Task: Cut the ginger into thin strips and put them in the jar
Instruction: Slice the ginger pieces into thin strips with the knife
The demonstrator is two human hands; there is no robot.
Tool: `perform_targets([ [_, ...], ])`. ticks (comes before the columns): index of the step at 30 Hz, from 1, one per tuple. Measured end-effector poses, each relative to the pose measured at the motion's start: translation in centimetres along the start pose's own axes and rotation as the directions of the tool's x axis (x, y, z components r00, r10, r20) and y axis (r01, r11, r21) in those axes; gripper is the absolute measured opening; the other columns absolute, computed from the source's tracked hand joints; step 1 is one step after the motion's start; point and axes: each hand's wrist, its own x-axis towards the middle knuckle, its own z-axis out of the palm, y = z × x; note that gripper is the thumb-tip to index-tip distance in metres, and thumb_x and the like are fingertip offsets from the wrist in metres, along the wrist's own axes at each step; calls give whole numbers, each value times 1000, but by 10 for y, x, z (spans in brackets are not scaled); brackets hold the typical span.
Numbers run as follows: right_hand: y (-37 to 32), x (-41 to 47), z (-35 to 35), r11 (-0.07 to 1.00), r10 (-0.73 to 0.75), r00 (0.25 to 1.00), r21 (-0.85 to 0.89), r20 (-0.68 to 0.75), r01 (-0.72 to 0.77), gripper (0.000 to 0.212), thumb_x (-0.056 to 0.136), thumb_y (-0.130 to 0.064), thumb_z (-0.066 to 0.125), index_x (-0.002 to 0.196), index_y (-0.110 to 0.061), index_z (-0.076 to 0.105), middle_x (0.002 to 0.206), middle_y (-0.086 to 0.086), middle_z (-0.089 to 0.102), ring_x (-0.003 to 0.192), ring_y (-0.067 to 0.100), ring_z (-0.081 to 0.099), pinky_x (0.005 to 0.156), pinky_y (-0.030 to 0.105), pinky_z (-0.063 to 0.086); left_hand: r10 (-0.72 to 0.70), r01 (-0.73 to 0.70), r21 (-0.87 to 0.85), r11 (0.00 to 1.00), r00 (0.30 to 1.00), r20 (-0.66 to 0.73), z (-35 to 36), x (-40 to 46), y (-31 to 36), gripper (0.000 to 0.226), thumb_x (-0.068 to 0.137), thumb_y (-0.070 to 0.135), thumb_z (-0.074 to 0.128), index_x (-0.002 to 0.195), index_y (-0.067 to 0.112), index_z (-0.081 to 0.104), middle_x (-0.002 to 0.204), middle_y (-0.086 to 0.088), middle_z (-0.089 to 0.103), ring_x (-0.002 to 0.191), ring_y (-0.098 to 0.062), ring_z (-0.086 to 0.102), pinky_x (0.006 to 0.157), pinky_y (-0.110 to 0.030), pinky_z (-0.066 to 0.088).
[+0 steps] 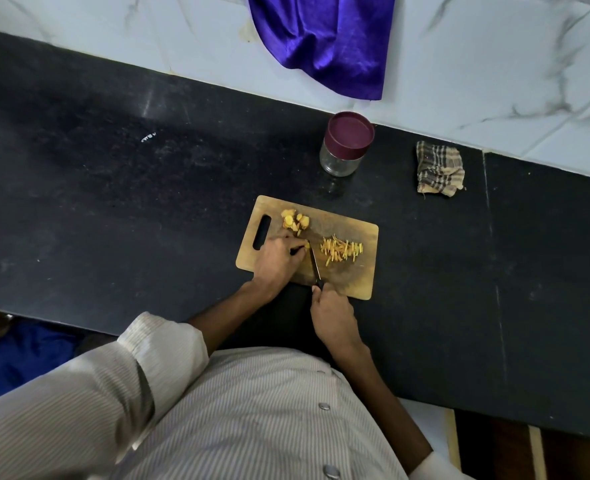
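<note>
Left hand (pixel 277 260): rests on the cutting board (pixel 355 282), fingers curled, fingertips pinching a small ginger piece (pixel 306 244) against the board surface. Piece is mostly hidden by the fingers; exact shape can't be told.

Right hand (pixel 331 313): fingers wrapped round the knife (pixel 314 266) handle, at the board's near edge. Blade runs fwd from this hand, lying immediately right of the left-hand fingertips, touching or nearly touching the held piece; can't tell which.

Ginger strips (pixel 342 250): loose pile on the board, right of the blade, fwd of the right hand, apart from both hands.

Ginger slices (pixel 295 221): small heap, uncut into strips, just beyond the left hand, near the board's handle slot (pixel 262 232).

Jar (pixel 345 143): clear glass w/ maroon lid on, upright on the black counter (pixel 113 202), off the board, well beyond both hands, slightly right of the strips. No ginger visible inside.

Other items: checked cloth (pixel 439 169) crumpled on the counter, right of the jar, well fwd-right of the right hand. Purple fabric (pixel 324 39) hangs over the white marble-pattern wall (pixel 494 64) behind the jar. Person wears a striped shirt (pixel 252 410), sleeves rolled.
</note>
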Motion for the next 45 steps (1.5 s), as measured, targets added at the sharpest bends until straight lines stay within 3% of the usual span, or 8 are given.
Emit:
perform_targets([
  [9, 6, -1, -8, 997, 3, 999, 75, -49, 1, 39, 107, -34, 33, 121, -6, 56, 109, 14, 65, 102, 31, 62, 80, 37, 45, -39, 39, 1, 999, 999, -18, 0, -1, 1, 20, 90, 22, 65, 107, 16, 73, 104, -2, 66, 90, -16, 61, 75, -28, 49],
  [16, 1, -1, -8, 995, -24, 1000, 99, -10, 25, 37, 108, -33, 34, 114, -5, 56, 110, 16, 64, 105, 32, 61, 88, 41, 47, -20, 20, 10, 1000, 1000, 3, 0, -1, -1, 22, 90, 19, 64, 110, 15, 72, 107, -2, 64, 92, -15, 61, 80, -33, 52],
  [36, -10, 6, 0, 1000, -30, 999, 5, -21, 30, 36, 108, -32, 32, 116, -4, 53, 106, 16, 65, 99, 31, 63, 72, 33, 41, -5, 5, 31, 1000, 1000, -5, 0, 0, -1, 22, 90, 13, 64, 110, 12, 71, 104, -4, 64, 88, -16, 59, 77, -31, 52],
  [40, -13, 6, 3, 1000, -12, 999, -3, -33, 12, 35, 108, -31, 32, 116, -3, 51, 108, 18, 65, 100, 34, 63, 77, 41, 48, 4, -3, 33, 999, 1000, -11, 1, 0, -1, 21, 90, 12, 64, 110, 12, 72, 103, -4, 63, 88, -16, 59, 76, -30, 51],
  [45, -12, 5, 4, 1000, 3, 1000, 0, -18, -3, 35, 108, -30, 33, 116, -2, 51, 111, 20, 64, 104, 38, 62, 80, 42, 47, 2, -1, 8, 1000, 1000, -21, 3, -1, -2, 19, 89, 12, 64, 106, 11, 73, 100, -5, 65, 89, -19, 61, 76, -40, 53],
])
